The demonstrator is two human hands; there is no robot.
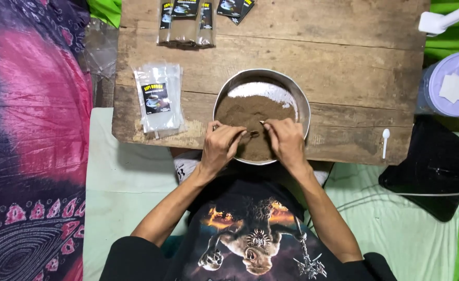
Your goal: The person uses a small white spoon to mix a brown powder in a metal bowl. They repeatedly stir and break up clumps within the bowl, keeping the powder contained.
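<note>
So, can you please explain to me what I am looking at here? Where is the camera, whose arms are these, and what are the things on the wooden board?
There is no machine here. The single picture comes from a camera worn on a person's head, looking straight down, so both arms belong to that person.

The left hand and the right hand meet over a round metal bowl of brown powder. Between them they seem to hold a small dark object, perhaps a spoon or a small packet; it is too small to tell which.

The bowl stands on a worn wooden board. To the left lies a stack of clear plastic pouches with dark labels. At the far edge lie filled packets. A small white spoon lies on the right.
</note>
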